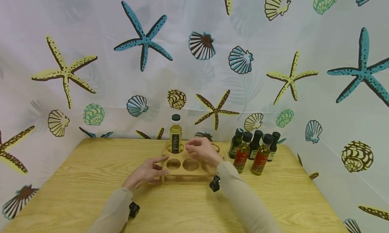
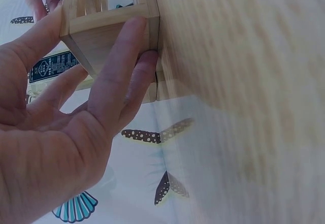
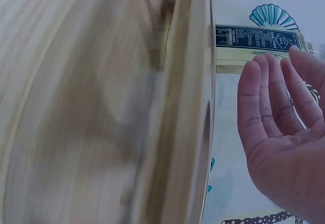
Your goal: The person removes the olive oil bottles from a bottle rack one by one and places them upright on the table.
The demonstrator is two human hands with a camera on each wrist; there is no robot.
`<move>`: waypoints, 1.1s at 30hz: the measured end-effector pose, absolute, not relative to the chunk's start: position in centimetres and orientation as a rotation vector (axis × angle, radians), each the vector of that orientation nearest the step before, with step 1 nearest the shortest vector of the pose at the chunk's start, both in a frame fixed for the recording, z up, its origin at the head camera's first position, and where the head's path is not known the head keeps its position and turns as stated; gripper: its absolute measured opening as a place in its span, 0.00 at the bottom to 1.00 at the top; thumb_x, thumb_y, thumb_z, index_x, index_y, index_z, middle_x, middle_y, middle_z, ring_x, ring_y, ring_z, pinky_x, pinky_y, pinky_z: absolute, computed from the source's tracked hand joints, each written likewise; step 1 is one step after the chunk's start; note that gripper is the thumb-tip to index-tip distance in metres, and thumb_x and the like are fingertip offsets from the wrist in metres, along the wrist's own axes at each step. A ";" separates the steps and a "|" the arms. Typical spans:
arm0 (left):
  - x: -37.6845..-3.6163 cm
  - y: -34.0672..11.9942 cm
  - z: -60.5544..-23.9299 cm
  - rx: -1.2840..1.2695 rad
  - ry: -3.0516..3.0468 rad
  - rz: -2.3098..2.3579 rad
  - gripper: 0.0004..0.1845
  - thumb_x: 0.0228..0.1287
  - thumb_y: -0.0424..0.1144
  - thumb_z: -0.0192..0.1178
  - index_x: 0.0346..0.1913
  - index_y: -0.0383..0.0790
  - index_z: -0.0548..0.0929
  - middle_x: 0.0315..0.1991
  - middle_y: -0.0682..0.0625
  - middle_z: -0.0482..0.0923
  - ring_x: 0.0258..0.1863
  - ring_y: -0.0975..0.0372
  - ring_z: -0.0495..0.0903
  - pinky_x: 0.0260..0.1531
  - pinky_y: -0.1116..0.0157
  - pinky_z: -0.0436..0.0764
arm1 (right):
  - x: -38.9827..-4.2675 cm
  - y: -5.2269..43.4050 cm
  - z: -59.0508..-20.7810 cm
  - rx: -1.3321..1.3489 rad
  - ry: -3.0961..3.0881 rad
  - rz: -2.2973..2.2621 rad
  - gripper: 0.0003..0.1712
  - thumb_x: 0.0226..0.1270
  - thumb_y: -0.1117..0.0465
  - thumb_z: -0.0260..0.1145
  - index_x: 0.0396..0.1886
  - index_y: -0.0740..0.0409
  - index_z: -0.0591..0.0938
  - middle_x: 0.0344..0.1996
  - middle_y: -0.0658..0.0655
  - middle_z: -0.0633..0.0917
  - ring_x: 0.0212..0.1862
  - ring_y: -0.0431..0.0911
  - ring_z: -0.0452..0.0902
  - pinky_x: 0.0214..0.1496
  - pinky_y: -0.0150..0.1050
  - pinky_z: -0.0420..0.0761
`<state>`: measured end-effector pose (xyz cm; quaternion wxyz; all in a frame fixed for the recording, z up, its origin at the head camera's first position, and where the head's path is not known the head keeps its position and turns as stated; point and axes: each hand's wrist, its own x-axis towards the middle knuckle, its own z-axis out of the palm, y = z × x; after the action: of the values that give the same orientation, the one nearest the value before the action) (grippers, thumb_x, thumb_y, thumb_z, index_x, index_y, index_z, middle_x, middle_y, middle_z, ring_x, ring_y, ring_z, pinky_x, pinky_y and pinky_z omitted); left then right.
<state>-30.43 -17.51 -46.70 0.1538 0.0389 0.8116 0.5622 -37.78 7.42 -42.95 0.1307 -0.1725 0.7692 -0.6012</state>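
Observation:
A two-tier wooden bottle rack [image 1: 182, 174] with round holes stands on the table. In its back left hole is an upright bottle of yellow oil [image 1: 175, 135] with a dark cap and black label. My left hand [image 1: 147, 172] rests on the rack's left end; in the left wrist view its spread, fairly straight fingers [image 2: 114, 76] lie against the end panel. Above the back row, just right of the oil bottle, is my right hand [image 1: 202, 150]. Its fingers are loosely bent and hold nothing, as the right wrist view shows, with the bottle's label [image 3: 256, 37] beyond them.
Right of the rack, several bottles stand close together: two with red labels [image 1: 241, 157] in front, dark green ones [image 1: 235, 143] behind. A patterned cloth [image 1: 182, 74] hangs behind the wooden table [image 1: 100, 172] and along its sides.

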 end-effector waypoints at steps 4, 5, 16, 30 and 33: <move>-30.4 -17.6 -46.6 0.135 2.325 1.605 0.40 0.64 0.39 0.67 0.76 0.47 0.60 0.64 0.27 0.65 0.57 0.46 0.76 0.42 0.54 0.87 | -38.1 6.8 -42.3 -0.487 2.224 -1.796 0.16 0.70 0.58 0.65 0.51 0.63 0.83 0.49 0.67 0.84 0.49 0.59 0.83 0.49 0.49 0.86; -30.3 -17.6 -46.5 0.134 2.324 1.607 0.40 0.64 0.39 0.67 0.76 0.47 0.61 0.64 0.27 0.66 0.57 0.46 0.76 0.42 0.54 0.87 | -38.2 6.7 -42.2 -0.481 2.219 -1.808 0.17 0.70 0.58 0.66 0.52 0.63 0.82 0.50 0.66 0.83 0.50 0.59 0.82 0.49 0.50 0.86; -30.3 -17.6 -46.4 0.135 2.320 1.615 0.40 0.63 0.41 0.68 0.76 0.49 0.61 0.63 0.29 0.68 0.58 0.46 0.76 0.41 0.54 0.87 | -39.3 5.3 -41.2 -0.445 2.165 -1.888 0.20 0.69 0.57 0.66 0.56 0.61 0.81 0.53 0.61 0.83 0.57 0.61 0.78 0.56 0.53 0.82; -30.2 -17.6 -46.6 0.137 2.321 1.609 0.40 0.63 0.40 0.68 0.76 0.48 0.61 0.64 0.27 0.66 0.58 0.45 0.76 0.41 0.53 0.87 | -39.2 4.1 -39.5 -0.394 2.172 -1.977 0.15 0.69 0.58 0.67 0.53 0.57 0.83 0.50 0.58 0.83 0.58 0.61 0.78 0.61 0.57 0.78; -30.4 -17.6 -46.6 0.122 2.323 1.615 0.40 0.63 0.41 0.68 0.76 0.49 0.62 0.64 0.28 0.67 0.57 0.46 0.76 0.41 0.53 0.87 | -39.5 4.0 -39.5 -0.395 2.176 -1.970 0.17 0.69 0.58 0.67 0.55 0.57 0.82 0.52 0.59 0.82 0.58 0.61 0.77 0.61 0.57 0.78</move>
<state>-30.37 -17.63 -46.60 0.1541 0.0425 0.8104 0.5636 -39.48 4.00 -39.45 0.0899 -0.1329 0.7317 -0.6625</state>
